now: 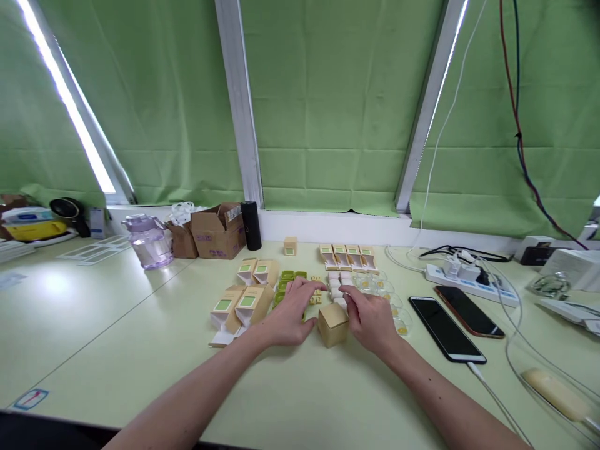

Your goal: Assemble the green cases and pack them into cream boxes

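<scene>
A small closed kraft-paper box (334,325) stands on the table between my hands. My left hand (296,311) hovers to its left, thumb and forefinger apart, over green square cups (287,275) and small yellowish pieces (317,299). My right hand (372,320) is at the box's right, its fingers drawn together near the white round-edged pieces (334,283); whatever is between its fingertips is hidden. Clear cups with yellow spots (402,326) lie past my right hand. Several opened kraft boxes with green labels (252,300) sit on the left.
More open kraft boxes (347,256) and one closed box (290,246) stand at the back. Cardboard cartons (218,232), a black cylinder (251,226) and a purple jug (148,242) are left. Two phones (447,328), a power strip (471,286) and cables occupy the right.
</scene>
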The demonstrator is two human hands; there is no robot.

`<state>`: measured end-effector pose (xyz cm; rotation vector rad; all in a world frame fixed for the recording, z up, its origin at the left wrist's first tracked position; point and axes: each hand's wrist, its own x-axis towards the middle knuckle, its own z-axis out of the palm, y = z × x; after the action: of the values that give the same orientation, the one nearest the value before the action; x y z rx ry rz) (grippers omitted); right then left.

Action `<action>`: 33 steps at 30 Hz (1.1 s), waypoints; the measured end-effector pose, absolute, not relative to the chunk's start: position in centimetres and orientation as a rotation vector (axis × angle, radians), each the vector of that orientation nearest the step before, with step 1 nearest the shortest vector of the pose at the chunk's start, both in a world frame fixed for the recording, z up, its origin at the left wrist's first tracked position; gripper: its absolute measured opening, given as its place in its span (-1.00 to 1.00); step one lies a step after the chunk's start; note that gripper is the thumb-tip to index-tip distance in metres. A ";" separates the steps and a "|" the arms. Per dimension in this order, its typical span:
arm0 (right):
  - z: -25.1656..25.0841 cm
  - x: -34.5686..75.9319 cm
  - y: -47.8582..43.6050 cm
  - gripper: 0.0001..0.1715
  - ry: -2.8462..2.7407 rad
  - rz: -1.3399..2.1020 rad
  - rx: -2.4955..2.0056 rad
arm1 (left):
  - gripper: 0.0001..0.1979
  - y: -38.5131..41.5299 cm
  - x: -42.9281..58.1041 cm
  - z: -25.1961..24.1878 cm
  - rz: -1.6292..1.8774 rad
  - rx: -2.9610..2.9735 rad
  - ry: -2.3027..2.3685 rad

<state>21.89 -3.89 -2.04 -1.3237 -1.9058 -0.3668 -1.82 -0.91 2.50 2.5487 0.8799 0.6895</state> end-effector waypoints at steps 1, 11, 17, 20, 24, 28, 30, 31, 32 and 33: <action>-2.1 21.9 -3.8 -0.62 -1.897 -0.352 -1.312 | -0.28 -1.1 -1.8 2.6 0.682 2.547 0.861; -2.5 21.6 -3.8 -0.59 -1.897 0.025 -1.243 | -0.22 -2.1 -0.6 1.9 0.712 2.612 0.858; -2.6 22.0 -3.5 -0.59 -1.859 -0.065 -1.229 | -0.28 -1.7 -1.0 2.0 0.723 2.612 0.910; -2.7 22.1 -3.4 -0.59 -1.850 -0.096 -1.220 | -0.32 -1.5 -1.1 1.9 0.739 2.629 0.914; -2.7 22.1 -3.5 -0.59 -1.831 -0.103 -1.238 | -0.36 -1.3 -1.2 1.7 0.757 2.654 0.915; -2.6 22.0 -3.5 -0.59 -1.818 -0.093 -1.266 | -0.33 -1.2 -1.4 1.7 0.777 2.667 0.940; -2.6 22.0 -3.5 -0.58 -1.812 -0.089 -1.274 | -0.31 -1.3 -1.4 1.9 0.748 2.680 0.917; -2.6 22.0 -3.5 -0.58 -1.808 -0.081 -1.277 | -0.30 -1.5 -1.3 2.0 0.724 2.685 0.901; -2.6 22.0 -3.5 -0.58 -1.803 -0.068 -1.280 | -0.29 -1.7 -1.2 2.0 0.700 2.685 0.891; -2.6 22.0 -3.6 -0.58 -1.798 -0.051 -1.281 | -0.27 -2.0 -1.0 2.1 0.684 2.680 0.891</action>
<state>22.02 -3.55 -2.56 -1.2812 -1.7980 -0.0514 -1.03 -1.96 2.07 2.6805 0.8907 0.6844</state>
